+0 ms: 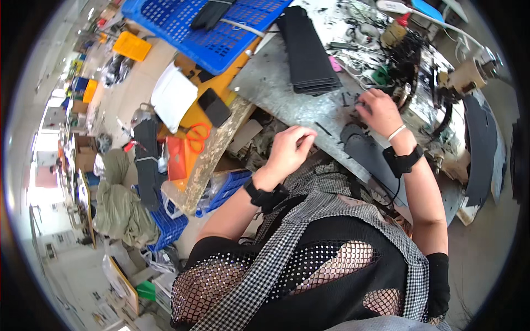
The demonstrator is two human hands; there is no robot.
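Observation:
My left hand [290, 148] hovers near the front edge of the grey metal work plate [265, 80], its fingers curled in with the thumb close to them. Whatever it may hold is hidden. Over the plate, my right hand [381, 113] has bent fingers drawn together beside a few small black bits [349, 100]; what lies between its fingertips cannot be made out. A dark, round-ended flat piece [367, 151] rests below my right wrist. Between the hands lies a short thin black strip [324, 129]. Farther back, a stack of long black strips [309, 52] lies on the plate.
A blue perforated basket [221, 62] stands at the far left. Beside it are a white sheet [172, 98], a dark phone [213, 107] and orange-handled scissors [197, 137]. To the right are a red-capped bottle [394, 33], tangled black scraps and a cream machine part [468, 76].

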